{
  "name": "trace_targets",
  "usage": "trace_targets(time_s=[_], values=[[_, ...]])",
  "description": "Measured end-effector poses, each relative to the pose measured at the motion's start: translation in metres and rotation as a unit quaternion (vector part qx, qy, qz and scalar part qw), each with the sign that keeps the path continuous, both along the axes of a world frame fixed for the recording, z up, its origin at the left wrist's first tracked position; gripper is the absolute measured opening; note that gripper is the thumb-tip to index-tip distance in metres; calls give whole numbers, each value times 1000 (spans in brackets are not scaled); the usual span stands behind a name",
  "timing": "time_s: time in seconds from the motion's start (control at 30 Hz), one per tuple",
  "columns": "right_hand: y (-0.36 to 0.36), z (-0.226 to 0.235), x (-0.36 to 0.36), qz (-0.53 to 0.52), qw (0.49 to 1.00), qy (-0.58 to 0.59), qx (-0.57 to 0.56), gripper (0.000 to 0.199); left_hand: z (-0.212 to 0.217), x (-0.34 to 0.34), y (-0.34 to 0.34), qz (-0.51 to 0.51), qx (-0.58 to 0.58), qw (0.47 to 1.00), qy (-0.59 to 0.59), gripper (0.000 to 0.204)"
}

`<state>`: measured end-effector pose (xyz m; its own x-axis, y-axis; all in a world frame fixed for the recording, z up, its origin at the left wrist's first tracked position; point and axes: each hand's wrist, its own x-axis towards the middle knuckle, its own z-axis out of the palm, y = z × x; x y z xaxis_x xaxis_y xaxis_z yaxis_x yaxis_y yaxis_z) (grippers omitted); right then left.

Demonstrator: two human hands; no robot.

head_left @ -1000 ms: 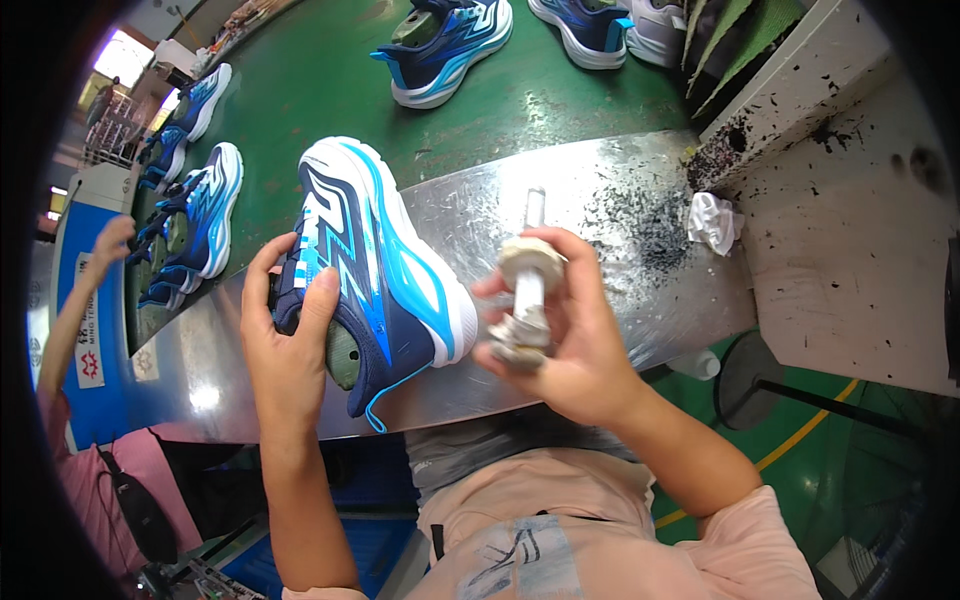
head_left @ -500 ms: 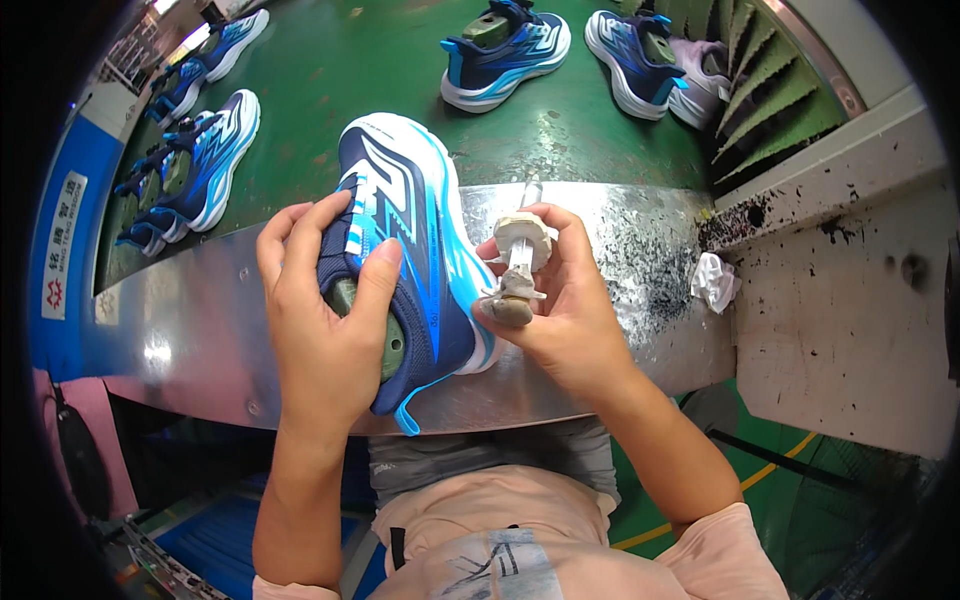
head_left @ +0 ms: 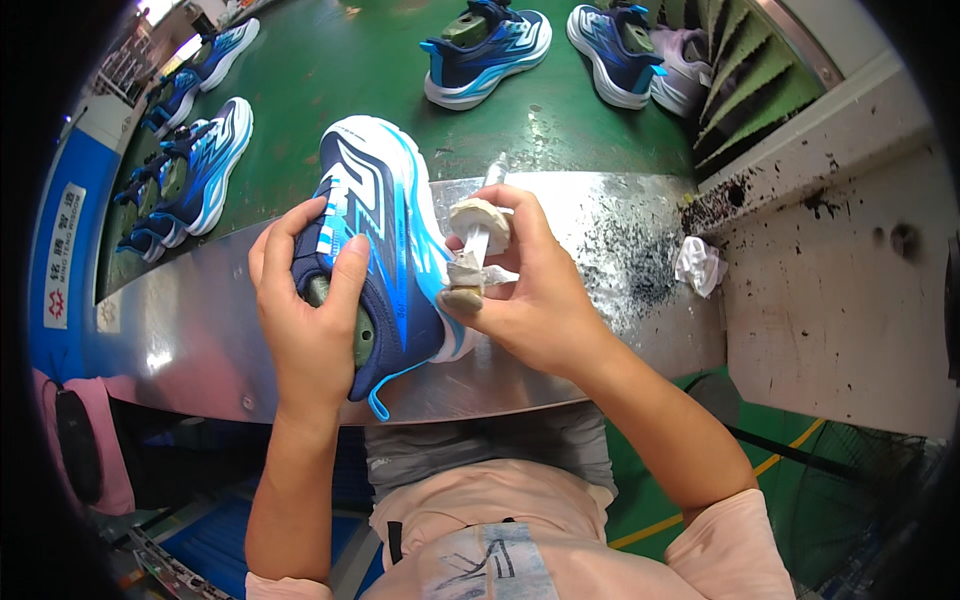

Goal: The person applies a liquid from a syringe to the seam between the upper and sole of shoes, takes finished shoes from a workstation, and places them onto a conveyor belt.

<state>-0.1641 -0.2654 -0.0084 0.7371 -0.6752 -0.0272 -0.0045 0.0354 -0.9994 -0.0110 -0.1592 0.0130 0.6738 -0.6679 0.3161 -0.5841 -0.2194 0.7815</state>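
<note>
A navy, blue and white running shoe [head_left: 395,230] stands over the near metal edge, toe pointing away, with a green shoe last [head_left: 363,338] inside its collar. My left hand [head_left: 308,290] grips it around the collar, fingers on the laces side and thumb across the opening. A blue pull loop [head_left: 378,402] hangs at the heel. Beside the sole, my right hand [head_left: 525,270] is closed around a syringe [head_left: 478,238] crusted with white material, its clear barrel pointing away and its plunger end toward me. Whether its tip touches the shoe cannot be seen.
Matching shoes stand on the green belt: several at the left [head_left: 205,165], one at the back [head_left: 490,55], another at the right [head_left: 615,60] near a grey shoe [head_left: 680,65]. A crumpled white tissue [head_left: 699,266] lies by the stained metal wall [head_left: 830,260]. Green flaps [head_left: 745,90] hang behind it.
The shoe and both hands appear slightly farther left in the picture, as does much of the scene. The syringe has tilted a little. Both grips stay the same.
</note>
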Motion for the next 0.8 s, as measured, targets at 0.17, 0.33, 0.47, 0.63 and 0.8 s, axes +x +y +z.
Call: trace_targets(time_s=[0.17, 0.33, 0.47, 0.63, 0.8], values=[[4, -1, 2, -17, 997, -25, -65, 65, -1, 4, 1, 1, -9, 999, 43, 38], [5, 1, -11, -43, 996, -21, -81, 66, 10, 7, -7, -24, -5, 992, 123, 32], [9, -9, -60, -65, 997, -30, -36, 83, 5, 3, -4, 5, -2, 997, 80, 31], [24, -18, -118, -50, 998, 43, -14, 98, 20, -19, -7, -40, 16, 999, -16, 38], [39, -5, -133, -34, 995, 91, 2, 92, 12, -18, -18, -97, 7, 991, -89, 40]])
